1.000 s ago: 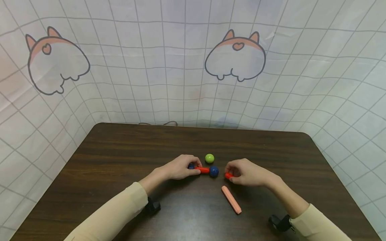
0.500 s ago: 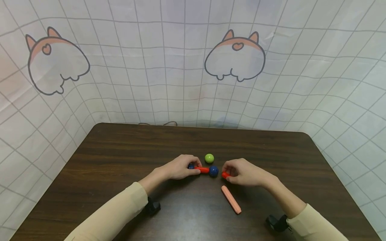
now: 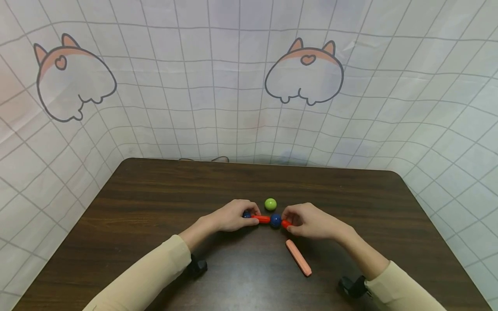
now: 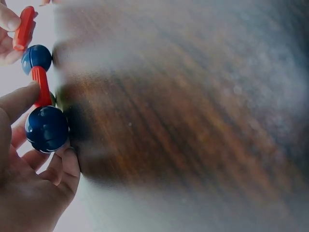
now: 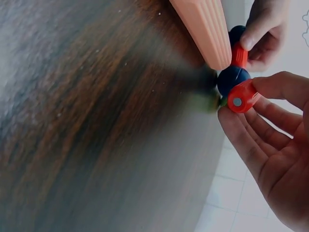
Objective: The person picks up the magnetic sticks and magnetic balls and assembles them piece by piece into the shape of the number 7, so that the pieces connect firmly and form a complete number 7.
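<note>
My left hand [image 3: 233, 217] grips a short red rod [image 3: 263, 219] with a blue ball at each end. The near ball [image 4: 47, 128] sits within the left fingers, and the far ball [image 3: 275, 220] sticks out to the right. A second red rod [image 3: 286, 223] is pinched between thumb and fingers of my right hand [image 3: 314, 222]. Its tip is right at the far blue ball in the head view. In the right wrist view, a small silvery disc [image 5: 237, 102] shows in this rod's end. Both hands are low over the table.
A green ball [image 3: 270, 204] lies just behind the joined pieces. Nearer the person, a longer light-orange stick [image 3: 298, 258] lies slantwise on the dark wooden table [image 3: 175, 185]. A patterned cloth [image 3: 218, 86] hangs behind the table and along its sides.
My right hand has moved left with its red rod, from a gap away up to the far blue ball. The left hand and the other pieces stay where they were.
</note>
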